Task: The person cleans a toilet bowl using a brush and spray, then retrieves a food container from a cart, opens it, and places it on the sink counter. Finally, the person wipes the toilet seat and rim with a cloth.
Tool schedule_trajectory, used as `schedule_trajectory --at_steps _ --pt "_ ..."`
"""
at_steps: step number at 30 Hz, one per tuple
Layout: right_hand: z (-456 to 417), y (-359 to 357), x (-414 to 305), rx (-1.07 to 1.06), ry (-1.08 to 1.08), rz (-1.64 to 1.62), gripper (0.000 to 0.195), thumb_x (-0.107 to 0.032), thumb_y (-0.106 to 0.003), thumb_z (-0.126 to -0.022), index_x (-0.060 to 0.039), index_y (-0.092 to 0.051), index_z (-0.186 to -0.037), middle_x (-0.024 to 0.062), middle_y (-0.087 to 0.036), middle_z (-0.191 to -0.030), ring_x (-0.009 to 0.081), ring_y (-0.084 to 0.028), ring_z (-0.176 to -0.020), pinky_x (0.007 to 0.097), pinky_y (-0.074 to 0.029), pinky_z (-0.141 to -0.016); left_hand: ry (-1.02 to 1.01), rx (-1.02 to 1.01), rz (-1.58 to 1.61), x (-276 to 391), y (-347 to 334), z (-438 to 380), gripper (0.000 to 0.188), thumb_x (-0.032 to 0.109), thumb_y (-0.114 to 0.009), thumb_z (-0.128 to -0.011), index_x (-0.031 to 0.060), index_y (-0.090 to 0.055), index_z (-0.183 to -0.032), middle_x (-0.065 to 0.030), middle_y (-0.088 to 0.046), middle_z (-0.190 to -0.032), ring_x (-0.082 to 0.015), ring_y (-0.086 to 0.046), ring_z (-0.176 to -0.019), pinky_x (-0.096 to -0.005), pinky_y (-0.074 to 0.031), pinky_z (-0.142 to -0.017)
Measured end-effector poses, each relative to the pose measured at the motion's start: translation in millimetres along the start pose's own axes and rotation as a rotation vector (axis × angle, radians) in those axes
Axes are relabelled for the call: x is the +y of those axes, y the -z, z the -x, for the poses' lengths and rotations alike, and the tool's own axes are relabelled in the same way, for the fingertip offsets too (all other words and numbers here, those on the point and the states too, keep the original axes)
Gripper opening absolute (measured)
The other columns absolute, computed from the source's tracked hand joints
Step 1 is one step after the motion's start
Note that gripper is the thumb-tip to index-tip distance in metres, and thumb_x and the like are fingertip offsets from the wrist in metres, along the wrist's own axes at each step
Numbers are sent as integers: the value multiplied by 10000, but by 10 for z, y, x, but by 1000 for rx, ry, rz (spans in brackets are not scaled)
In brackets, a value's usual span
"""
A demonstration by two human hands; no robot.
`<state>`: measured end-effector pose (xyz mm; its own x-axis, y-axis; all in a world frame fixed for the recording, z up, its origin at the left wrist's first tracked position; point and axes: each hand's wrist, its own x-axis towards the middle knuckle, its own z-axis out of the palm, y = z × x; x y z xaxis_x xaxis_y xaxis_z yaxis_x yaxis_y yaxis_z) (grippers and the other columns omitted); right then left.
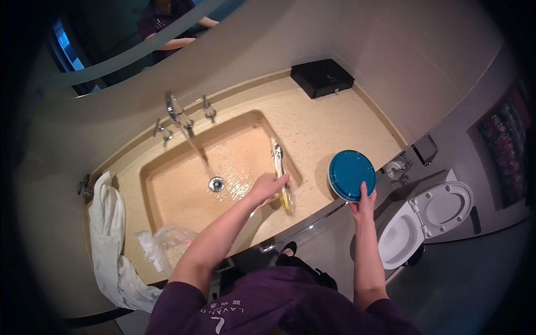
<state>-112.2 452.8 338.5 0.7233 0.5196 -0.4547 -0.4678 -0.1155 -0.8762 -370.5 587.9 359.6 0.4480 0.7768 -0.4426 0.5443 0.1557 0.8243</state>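
Note:
My left hand [268,187] grips a long, thin item in clear plastic wrapping [281,167], with yellow near its lower end, over the right edge of the sink basin [180,209]. What is inside the wrapping cannot be told. My right hand [363,200] holds a round white container with a blue lid [351,175] by its near edge, at the counter's front right. Water runs from the chrome faucet [171,106] into the basin, towards the metal drain [216,184].
A white towel [106,222] lies along the counter's left end. A clear plastic bag [161,247] lies at the front left. A black box [322,78] stands in the back corner. At the right are a toilet [402,234] with its lid raised and a toilet paper roll [393,169].

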Motion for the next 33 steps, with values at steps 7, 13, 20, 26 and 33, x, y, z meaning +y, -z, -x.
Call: schedule_trajectory --at_steps 7,13,20,26,33 --pt "-597 -25 -325 -171 30 -81 426 -307 -589 -844 -141 -376 -1174 66 -533 -975 143 -560 -631 237 -442 -415 -353 246 190 385 -482 -1137 376 319 -569 -830 10 -558 -1044 -102 -591 -831 -138 -586 -763 -271 -472 -661" --pt "-509 56 -525 -170 905 989 879 -283 -753 -644 -238 -254 -1367 161 -179 -1413 337 -187 -1307 468 -242 -1021 -755 1040 -40 -115 300 -217 151 57 -468 -858 17 -535 -987 -43 -524 -878 -126 -484 -818 -248 -398 -741" --pt "-650 -167 -445 -218 1087 1306 700 11 -682 -613 -250 -480 -1229 115 -343 -1354 413 -269 -1244 440 -316 -1008 -451 1806 -163 -1073 2315 89 250 129 -497 -858 -21 -474 -1057 -128 -495 -1006 -205 -483 -913 -310 -424 -757" --pt "-986 -183 -1160 -376 557 1078 527 -157 -643 -804 -102 -436 -1285 125 -533 -1203 149 -518 -1038 262 -402 -877 -58 1673 -836 -1585 3379 -299 483 348 -499 -835 -18 -486 -1151 -239 -532 -1063 -345 -478 -1045 -398 -370 -877" --pt "-957 -320 -989 -368 725 1168 554 -119 -665 -775 -109 -436 -1279 137 -512 -1224 210 -507 -1099 303 -402 -907 169 947 -270 -2054 3693 -648 576 467 -363 -893 -8 -435 -1211 -225 -606 -858 -341 -592 -839 -402 -433 -772"
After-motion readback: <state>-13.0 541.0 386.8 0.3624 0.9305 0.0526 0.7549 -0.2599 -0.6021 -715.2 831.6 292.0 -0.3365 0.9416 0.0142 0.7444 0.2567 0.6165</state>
